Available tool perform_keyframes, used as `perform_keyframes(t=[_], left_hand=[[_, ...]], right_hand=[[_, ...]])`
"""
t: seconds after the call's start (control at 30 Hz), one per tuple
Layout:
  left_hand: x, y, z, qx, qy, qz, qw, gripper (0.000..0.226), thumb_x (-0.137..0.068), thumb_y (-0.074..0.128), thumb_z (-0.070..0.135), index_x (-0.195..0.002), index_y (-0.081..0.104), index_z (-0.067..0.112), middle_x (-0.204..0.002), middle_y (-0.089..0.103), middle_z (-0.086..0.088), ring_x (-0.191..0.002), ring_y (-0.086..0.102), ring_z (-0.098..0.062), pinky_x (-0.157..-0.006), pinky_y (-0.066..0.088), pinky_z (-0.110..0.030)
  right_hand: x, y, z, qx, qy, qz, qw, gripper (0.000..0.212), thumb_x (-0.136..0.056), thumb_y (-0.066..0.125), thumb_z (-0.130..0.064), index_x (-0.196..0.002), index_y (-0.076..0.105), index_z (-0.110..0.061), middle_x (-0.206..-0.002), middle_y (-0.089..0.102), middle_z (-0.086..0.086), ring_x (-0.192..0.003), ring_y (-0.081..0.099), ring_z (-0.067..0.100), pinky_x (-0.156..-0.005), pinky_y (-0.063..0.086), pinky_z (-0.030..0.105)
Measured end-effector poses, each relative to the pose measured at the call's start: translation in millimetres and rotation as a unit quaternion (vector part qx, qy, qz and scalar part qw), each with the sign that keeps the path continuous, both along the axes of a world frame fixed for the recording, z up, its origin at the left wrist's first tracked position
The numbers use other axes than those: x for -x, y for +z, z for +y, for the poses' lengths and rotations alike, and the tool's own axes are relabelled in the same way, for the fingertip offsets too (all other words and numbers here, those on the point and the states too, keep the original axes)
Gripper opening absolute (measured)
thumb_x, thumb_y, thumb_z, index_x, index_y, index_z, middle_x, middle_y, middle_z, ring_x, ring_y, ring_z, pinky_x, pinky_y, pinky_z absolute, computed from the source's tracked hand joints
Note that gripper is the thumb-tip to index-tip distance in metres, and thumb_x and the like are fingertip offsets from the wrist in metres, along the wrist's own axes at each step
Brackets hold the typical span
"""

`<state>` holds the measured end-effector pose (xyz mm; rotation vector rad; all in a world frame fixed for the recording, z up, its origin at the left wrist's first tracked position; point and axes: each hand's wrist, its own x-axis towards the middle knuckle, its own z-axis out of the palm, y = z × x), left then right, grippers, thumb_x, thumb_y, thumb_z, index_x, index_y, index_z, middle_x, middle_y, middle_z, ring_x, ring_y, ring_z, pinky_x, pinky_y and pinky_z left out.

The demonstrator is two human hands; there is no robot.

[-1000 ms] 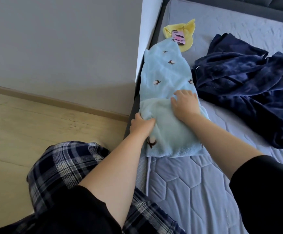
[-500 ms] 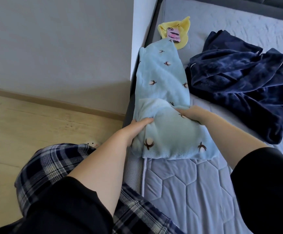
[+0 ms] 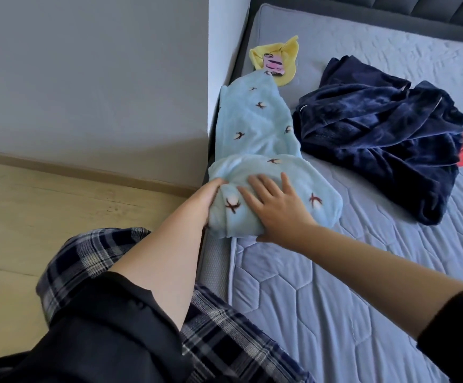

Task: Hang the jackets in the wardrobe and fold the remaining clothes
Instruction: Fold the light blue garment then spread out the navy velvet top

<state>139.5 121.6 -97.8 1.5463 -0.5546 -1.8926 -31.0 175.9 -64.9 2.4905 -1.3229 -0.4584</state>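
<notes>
The light blue fleece garment [image 3: 255,128] lies along the left edge of the bed [image 3: 335,286], close to the white wall corner [image 3: 219,51], its near end already turned up over itself into a thick fold. The left hand [image 3: 206,199] grips that fold at its left side, fingers curled into the cloth; the right hand [image 3: 275,210] rests flat on top, fingers straight and spread, holding nothing. To fold well from here — judging by the long strip left unfolded — press the air out with the flat palm, square the left edge against the mattress seam, then bring the bundle over again in equal lengths. The fleece looks bulky and may spring open unless held down. Beyond its far end lie a yellow cloth [image 3: 288,76] and a rumpled navy garment [image 3: 376,134].
</notes>
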Motion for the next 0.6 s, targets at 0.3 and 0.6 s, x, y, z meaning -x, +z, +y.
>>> perform_keyframes(t=[0.3, 0.6], left_hand=[[-20.4, 30.3, 13.0, 0.011, 0.085, 0.105, 0.991, 0.024, -0.086, 0.048, 0.034, -0.068, 0.055, 0.021, -0.057, 0.056, 0.003, -0.047, 0.051, -0.013, -0.044, 0.039, -0.017], [-61.2, 148.9, 5.8, 0.283, 0.165, 0.076, 0.942, 0.043, -0.096, 0.042, 0.051, -0.113, 0.062, 0.018, -0.098, 0.067, 0.005, -0.088, 0.062, -0.012, -0.073, 0.049, -0.028]], right_hand=[[-22.5, 57.0, -51.4, -0.083, -0.116, -0.19, 0.971, 0.044, -0.071, 0.065, -0.04, -0.109, 0.051, -0.023, -0.09, 0.062, 0.001, -0.079, 0.058, 0.024, -0.064, 0.041, 0.031], [-98.7, 245.8, -97.4, -0.244, -0.298, -0.571, 0.725, 0.026, -0.079, 0.069, -0.033, -0.095, 0.063, -0.013, -0.069, 0.068, 0.0, -0.064, 0.063, 0.013, -0.054, 0.052, 0.022]])
